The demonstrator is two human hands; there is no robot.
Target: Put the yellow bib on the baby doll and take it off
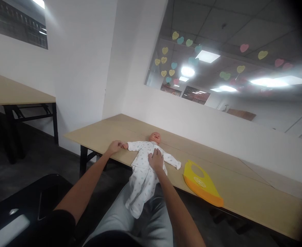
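A baby doll point(155, 138) in white patterned clothes lies on its back on the wooden table point(107, 132), arms spread out. Its legs hang over the near edge onto my lap. At the doll's hand on the left side, my left hand point(115, 146) has its fingers curled round the small hand; the exact grip is partly hidden. My right hand point(156, 159) rests on the doll's chest, fingers stretched out over the shirt. A yellow baby bib point(201, 180) with an orange pocket lies flat to the right of the doll, apart from both hands.
A white wall with a window point(205, 58) bearing heart-shaped notes rises behind the table. Another table point(17, 91) stands at the far left. A black chair or bag point(50, 187) with a phone-like dark slab is at my lower left.
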